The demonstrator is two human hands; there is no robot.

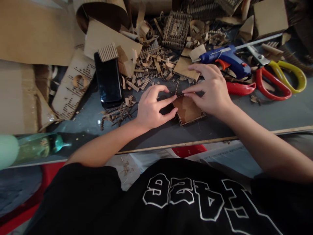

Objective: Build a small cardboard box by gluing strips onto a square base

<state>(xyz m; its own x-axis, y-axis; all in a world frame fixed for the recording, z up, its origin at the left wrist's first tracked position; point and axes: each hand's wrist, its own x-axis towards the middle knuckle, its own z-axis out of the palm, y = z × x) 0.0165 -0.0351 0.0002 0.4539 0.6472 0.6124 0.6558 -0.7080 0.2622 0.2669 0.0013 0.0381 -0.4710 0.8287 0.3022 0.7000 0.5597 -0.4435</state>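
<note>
Near the desk's [151,139] front edge, right fingers [194,98] pinch and left fingers [168,101] , slightly apart, touch the box [192,112], probably light and bendy, best held by its rim.

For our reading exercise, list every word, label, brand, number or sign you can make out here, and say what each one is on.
"426": white-outlined digits on the shirt, upside down in this view.
One larger character beside the 4, also on the shirt: too distorted to read for sure.
Glue gun: any lettering is too small or blurred to read.
</note>
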